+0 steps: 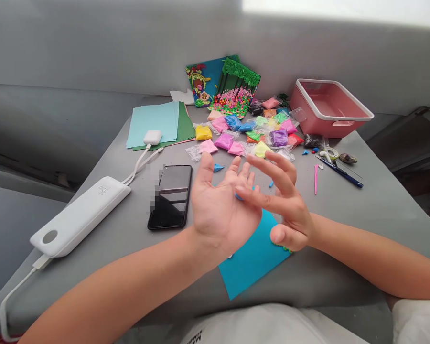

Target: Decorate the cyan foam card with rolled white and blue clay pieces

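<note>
My left hand is turned palm up with its fingers stretched out. On the palm near the finger bases lies a small piece of blue clay, partly hidden by a fingertip. My right hand reaches over from the right, fingers spread, one fingertip touching the clay. Beneath both hands lies a blue sheet, with small green and orange bits along its right edge, partly covered by my right hand. Just beyond the hands, more blue clay rests on the table.
Several bags of coloured clay lie behind my hands, before two decorated pictures. A pink basket stands back right, near a pink tool and a dark blue pen. Leftward are a phone, power bank and paper sheets.
</note>
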Action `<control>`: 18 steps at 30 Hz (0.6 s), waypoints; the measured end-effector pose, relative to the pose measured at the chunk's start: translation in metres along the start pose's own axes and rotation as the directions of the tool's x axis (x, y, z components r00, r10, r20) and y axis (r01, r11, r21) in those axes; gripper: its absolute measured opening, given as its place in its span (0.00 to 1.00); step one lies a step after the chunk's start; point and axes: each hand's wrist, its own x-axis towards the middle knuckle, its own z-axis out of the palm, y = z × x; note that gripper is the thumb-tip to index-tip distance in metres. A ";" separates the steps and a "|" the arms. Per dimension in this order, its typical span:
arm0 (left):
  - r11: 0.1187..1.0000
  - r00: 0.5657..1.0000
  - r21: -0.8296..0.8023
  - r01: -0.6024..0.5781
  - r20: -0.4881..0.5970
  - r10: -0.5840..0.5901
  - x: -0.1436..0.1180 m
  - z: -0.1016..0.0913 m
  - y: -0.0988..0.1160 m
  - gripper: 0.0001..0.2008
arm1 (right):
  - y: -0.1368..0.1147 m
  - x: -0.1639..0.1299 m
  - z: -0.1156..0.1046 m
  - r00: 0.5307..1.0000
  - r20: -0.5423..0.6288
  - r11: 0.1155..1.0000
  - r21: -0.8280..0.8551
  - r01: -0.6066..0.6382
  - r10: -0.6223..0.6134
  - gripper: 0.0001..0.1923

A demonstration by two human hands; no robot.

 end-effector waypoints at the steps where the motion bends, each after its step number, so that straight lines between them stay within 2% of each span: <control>1: 1.000 1.000 0.001 0.002 -0.012 -0.002 0.000 0.001 0.000 0.33 | 0.000 0.000 0.000 1.000 -0.006 1.000 0.009 0.018 -0.018 0.30; 4: 1.000 0.999 0.008 0.016 -0.030 -0.016 -0.001 0.002 0.000 0.36 | 0.000 -0.002 0.002 0.999 -0.021 0.998 0.045 0.044 -0.044 0.30; 12: 0.998 0.992 -0.064 0.028 0.123 -0.020 0.004 0.000 0.001 0.41 | 0.002 -0.001 -0.002 0.992 0.011 0.989 0.082 -0.127 0.127 0.28; 15: 0.998 0.992 -0.062 0.027 0.127 -0.019 0.006 -0.001 0.001 0.40 | 0.001 0.004 -0.007 0.980 -0.005 0.977 0.074 -0.198 0.199 0.21; 18: 0.999 0.992 -0.006 0.034 0.125 -0.033 0.007 -0.002 0.000 0.40 | -0.002 0.008 -0.011 0.980 -0.038 0.980 0.041 -0.192 0.194 0.12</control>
